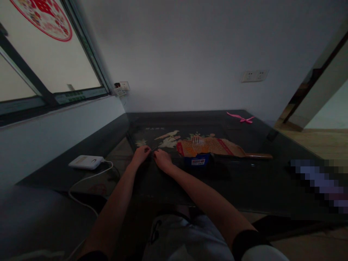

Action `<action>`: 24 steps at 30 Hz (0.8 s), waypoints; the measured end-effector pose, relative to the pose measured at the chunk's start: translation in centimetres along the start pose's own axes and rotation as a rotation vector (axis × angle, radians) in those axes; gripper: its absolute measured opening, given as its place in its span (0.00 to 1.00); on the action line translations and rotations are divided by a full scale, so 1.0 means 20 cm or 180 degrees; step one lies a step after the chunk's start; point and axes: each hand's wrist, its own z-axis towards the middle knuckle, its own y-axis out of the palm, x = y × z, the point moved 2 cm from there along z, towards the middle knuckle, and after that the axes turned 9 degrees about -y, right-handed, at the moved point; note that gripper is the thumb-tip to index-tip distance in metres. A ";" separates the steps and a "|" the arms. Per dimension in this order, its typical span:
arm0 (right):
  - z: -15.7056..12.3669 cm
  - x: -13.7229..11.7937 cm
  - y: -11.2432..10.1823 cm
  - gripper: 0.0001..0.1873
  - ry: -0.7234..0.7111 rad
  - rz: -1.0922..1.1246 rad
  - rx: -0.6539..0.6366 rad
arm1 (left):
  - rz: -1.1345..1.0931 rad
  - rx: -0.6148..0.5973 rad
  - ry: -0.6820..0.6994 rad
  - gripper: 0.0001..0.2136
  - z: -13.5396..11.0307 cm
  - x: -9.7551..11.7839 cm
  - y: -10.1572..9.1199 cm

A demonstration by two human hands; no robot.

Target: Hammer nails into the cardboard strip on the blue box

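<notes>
Close together above the dark tabletop, my left hand point(141, 153) and my right hand point(162, 159) both have their fingers pinched. A thin pale strand point(154, 149) shows in the narrow gap between the fingertips; its kind is too small to make out. To the right of my right hand stands a small dark blue box point(198, 160) with a white label. Behind the box lies a flat tan piece with red bands point(214, 145), tapering to a brown handle point(258, 156). A small clear item point(197, 140) rests on top of it.
On the left of the table point(152, 188) lies a white power bank point(86, 162) with a white cable point(81, 177) running off the front edge. A pink ribbon point(241, 118) is at the back right. A blurred-out object point(320, 181) sits at the right edge.
</notes>
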 end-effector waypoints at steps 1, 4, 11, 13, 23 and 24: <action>0.00 0.00 0.00 0.13 -0.0020 -0.0003 0.0001 | -0.0008 0.0005 -0.0008 0.10 0.00 0.00 0.00; 0.00 -0.01 -0.03 0.13 -0.0085 -0.0028 0.0050 | 0.0017 0.0015 0.0019 0.09 0.00 0.01 -0.01; -0.19 -0.13 -0.19 0.12 -0.0930 0.0035 0.0177 | 0.0001 0.0238 0.0134 0.08 0.00 0.01 -0.02; -0.33 -0.16 -0.26 0.10 -0.1450 0.0179 0.0280 | -0.0049 0.0476 0.0126 0.07 0.00 0.00 -0.03; -0.62 0.49 -0.82 0.06 -0.0107 0.1151 0.2245 | -0.1475 0.0740 0.0944 0.08 -0.10 0.62 -0.15; -0.59 0.57 -0.85 0.06 0.0030 0.1120 0.2265 | -0.1564 0.0468 0.1066 0.09 -0.11 0.73 -0.14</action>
